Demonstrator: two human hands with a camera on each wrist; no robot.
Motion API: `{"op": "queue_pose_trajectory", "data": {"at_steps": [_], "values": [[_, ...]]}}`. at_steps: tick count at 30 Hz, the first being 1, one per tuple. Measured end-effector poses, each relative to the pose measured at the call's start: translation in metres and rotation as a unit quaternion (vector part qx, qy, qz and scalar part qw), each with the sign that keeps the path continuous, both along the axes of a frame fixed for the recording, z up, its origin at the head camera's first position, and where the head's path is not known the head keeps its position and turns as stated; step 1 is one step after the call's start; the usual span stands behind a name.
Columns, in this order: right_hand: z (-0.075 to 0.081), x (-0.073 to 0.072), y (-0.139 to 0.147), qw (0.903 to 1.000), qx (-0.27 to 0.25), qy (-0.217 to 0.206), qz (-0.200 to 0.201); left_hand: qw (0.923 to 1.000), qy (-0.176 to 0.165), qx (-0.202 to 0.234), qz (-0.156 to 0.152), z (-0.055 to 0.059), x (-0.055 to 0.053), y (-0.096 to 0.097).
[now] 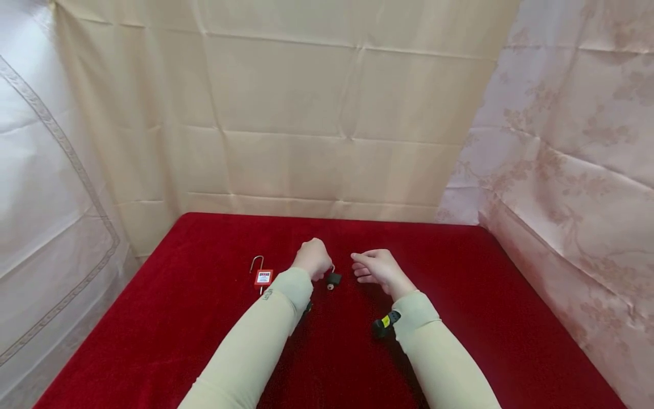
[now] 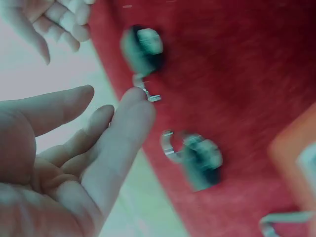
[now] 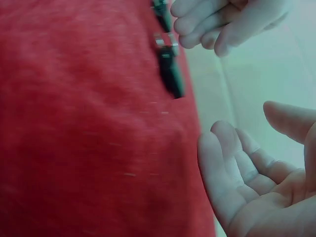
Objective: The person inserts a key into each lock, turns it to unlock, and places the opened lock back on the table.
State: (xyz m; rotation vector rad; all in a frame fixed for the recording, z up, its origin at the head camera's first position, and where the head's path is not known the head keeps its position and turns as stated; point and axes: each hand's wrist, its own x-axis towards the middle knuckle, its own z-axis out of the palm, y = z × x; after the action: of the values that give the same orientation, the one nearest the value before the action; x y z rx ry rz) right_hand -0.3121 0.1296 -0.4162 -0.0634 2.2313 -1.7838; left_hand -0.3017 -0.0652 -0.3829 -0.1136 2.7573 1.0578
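My left hand [image 1: 313, 259] is held over the small dark padlocks with its thumb and fingers apart and nothing between them. One dark padlock [image 1: 334, 278] with a tan round part at its near end lies just right of this hand. In the left wrist view its shackle is right at my fingertips, and a second dark padlock [image 2: 201, 160] lies beside it, hidden by my hand in the head view. My right hand [image 1: 377, 268] hovers right of the padlocks, fingers loosely bent and holding nothing.
A red padlock [image 1: 263, 277] with a white label and a raised, open shackle lies left of my left hand, a key-like piece at its near end. Red velvet cloth [image 1: 204, 318] covers the table. A beige curtain [image 1: 327, 113] hangs behind its far edge.
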Motion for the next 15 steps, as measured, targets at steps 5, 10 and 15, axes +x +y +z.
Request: {"op": "queue_pose_trajectory", "data": {"at_steps": [5,10,15], "values": [[0.021,0.003,0.011,0.9975,-0.023,0.066,-0.009,0.9939,0.095,-0.038,-0.042,0.029,0.011,-0.008],[0.047,0.012,0.019,0.9854,-0.043,0.164,-0.013,0.9797,0.189,-0.006,-0.066,0.052,0.025,-0.02],[0.061,0.022,0.029,0.9622,-0.023,0.27,-0.026,0.9503,0.292,0.02,-0.106,0.062,0.037,-0.041]]}}
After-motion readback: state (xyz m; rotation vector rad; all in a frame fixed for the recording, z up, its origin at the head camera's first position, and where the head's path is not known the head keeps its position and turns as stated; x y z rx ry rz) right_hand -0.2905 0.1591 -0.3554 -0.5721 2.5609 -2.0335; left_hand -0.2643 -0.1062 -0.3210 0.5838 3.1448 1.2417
